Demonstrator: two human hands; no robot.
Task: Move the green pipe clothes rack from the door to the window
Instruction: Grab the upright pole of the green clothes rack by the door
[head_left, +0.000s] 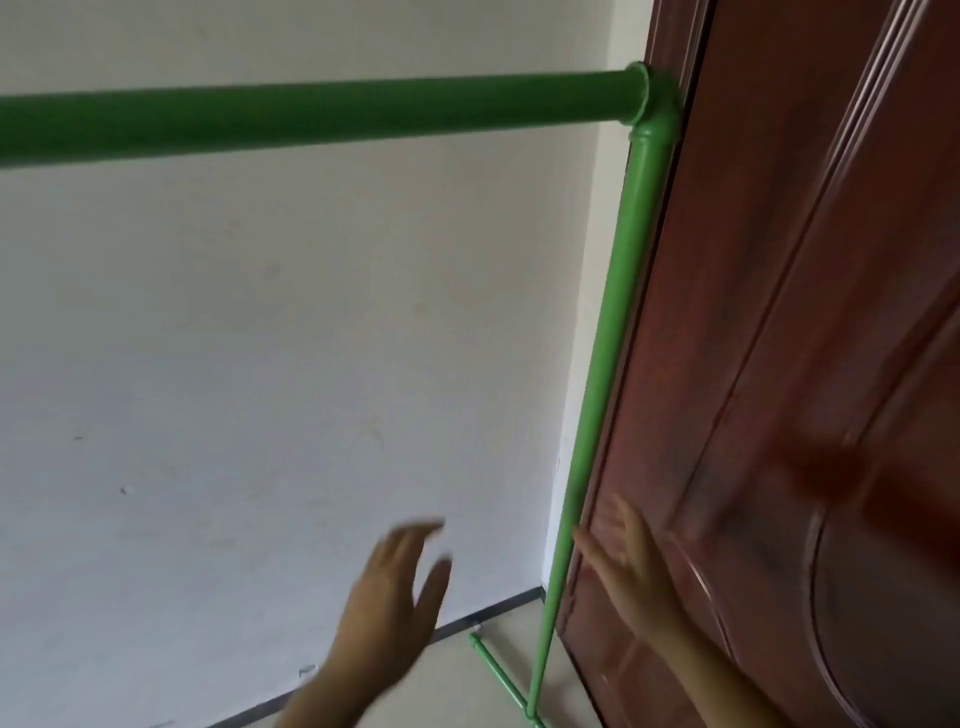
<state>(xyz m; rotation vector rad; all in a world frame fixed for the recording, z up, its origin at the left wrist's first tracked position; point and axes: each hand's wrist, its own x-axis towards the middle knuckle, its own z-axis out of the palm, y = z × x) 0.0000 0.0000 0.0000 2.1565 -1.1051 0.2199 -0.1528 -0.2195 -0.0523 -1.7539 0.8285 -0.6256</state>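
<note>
The green pipe clothes rack (613, 291) stands right at the door (810, 364), its near upright running down along the door's edge so closely that I cannot tell whether the two touch, its top bar (311, 122) reaching leftward across the white wall (234, 364) and its foot bar (501, 675) resting on the pale floor (457, 670) by the skirting. No window is in view. Both hands are raised toward the upright with nothing in them: the left hand (395, 587) is spread, fingers apart and blurred, a little left of the pipe, while the right hand (623, 545) is flat and open just beside the pipe, over the door panel. The step in hand looks like taking hold of the rack before carrying it, so the task has hardly begun. To do it well, close both hands right round the upright rather than pinching it, one hand higher than the other so the long frame cannot swing. Ease it away from the door first, so the elbow joint (652, 111) does not scrape the wood. The frame looks light but long, and I expect it to twist easily, so lift it straight, keep the foot clear of the floor, and watch the far end of the top bar, which runs out of view
</note>
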